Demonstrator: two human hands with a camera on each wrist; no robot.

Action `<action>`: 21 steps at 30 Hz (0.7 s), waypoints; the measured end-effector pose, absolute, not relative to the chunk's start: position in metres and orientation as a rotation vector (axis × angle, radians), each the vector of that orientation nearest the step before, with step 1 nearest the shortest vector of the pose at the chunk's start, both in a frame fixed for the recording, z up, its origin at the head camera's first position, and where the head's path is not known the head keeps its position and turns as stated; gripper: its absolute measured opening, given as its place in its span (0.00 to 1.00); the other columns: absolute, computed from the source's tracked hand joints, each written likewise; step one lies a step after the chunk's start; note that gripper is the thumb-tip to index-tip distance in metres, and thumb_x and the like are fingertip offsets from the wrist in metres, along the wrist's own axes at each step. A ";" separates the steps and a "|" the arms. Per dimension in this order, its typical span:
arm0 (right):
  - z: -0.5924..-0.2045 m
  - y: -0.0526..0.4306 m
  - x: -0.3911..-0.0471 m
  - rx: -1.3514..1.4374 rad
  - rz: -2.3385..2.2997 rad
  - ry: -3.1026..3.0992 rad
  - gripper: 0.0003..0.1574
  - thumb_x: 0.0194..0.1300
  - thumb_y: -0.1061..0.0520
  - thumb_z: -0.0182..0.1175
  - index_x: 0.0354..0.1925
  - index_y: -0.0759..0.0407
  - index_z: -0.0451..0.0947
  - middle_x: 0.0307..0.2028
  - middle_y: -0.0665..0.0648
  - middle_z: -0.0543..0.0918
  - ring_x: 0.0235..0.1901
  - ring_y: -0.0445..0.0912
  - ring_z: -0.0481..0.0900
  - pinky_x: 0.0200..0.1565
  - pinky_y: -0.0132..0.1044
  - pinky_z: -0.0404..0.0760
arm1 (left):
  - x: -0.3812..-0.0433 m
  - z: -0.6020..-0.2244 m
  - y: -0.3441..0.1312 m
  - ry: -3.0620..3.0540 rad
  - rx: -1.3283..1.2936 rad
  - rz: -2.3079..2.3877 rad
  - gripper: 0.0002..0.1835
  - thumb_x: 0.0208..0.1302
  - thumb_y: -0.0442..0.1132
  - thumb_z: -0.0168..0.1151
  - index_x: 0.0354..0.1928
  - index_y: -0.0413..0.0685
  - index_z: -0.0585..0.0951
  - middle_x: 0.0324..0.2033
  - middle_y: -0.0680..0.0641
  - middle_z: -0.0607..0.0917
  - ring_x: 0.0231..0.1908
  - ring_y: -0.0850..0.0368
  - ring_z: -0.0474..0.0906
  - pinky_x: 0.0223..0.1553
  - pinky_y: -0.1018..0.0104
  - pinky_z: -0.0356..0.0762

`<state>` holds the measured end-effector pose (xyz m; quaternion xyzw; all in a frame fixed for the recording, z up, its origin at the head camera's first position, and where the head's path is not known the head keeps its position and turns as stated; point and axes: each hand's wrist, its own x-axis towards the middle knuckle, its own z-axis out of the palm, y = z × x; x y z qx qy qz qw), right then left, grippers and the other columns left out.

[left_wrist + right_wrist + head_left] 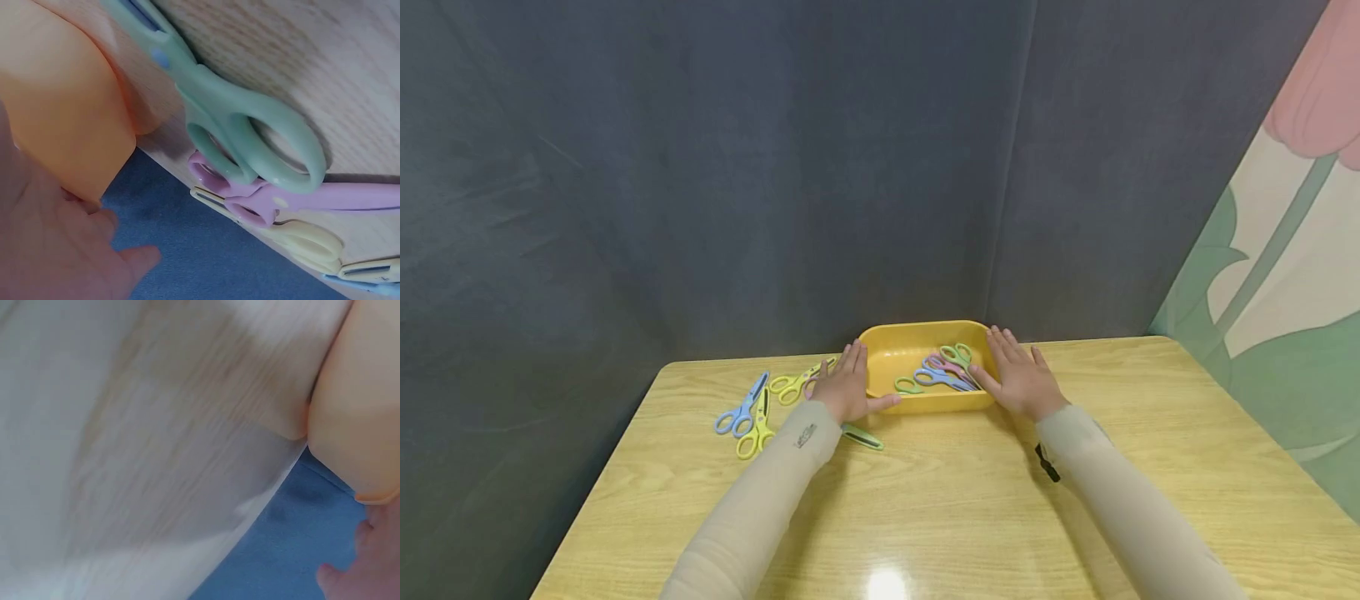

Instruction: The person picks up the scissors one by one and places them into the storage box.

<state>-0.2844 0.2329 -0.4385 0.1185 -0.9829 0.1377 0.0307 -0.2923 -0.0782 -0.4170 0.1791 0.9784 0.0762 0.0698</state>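
Note:
A yellow plastic bin [925, 404] stands at the table's back edge with several scissors inside, among them blue scissors [936, 377] and green scissors [957, 355]. My left hand [846, 387] lies along the bin's left end, fingers straight, thumb reaching to the front rim. At the opposite end my right hand [1021, 379] touches the wall with straight fingers, its thumb over the front rim. Beside the left hand, the left wrist view has another pair of green scissors [209, 94] on the table, with purple scissors [312, 199] next to it.
Left of the bin lie loose blue scissors [743, 410] and two yellow pairs, one of them yellow scissors [756, 435] partly behind the left sleeve. A dark cloth wall [850, 183] rises behind the wooden table [925, 500]. A painted wall [1285, 275] borders the right side.

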 end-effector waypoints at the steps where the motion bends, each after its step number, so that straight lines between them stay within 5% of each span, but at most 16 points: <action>1: -0.439 0.233 -0.285 0.375 0.399 -3.027 0.54 0.78 0.29 0.36 0.80 0.66 0.42 0.80 0.65 0.44 0.79 0.61 0.41 0.72 0.68 0.40 | -0.293 -0.418 -0.079 2.946 0.546 0.234 0.61 0.64 0.77 0.51 0.80 0.38 0.44 0.80 0.40 0.43 0.79 0.46 0.39 0.74 0.37 0.42; 21: -0.439 0.226 -0.290 0.462 0.294 -3.014 0.50 0.80 0.35 0.38 0.79 0.69 0.44 0.79 0.67 0.47 0.78 0.61 0.43 0.75 0.61 0.44 | -0.290 -0.421 -0.089 2.947 0.540 0.422 0.61 0.64 0.74 0.54 0.81 0.40 0.41 0.80 0.41 0.41 0.79 0.45 0.38 0.72 0.30 0.42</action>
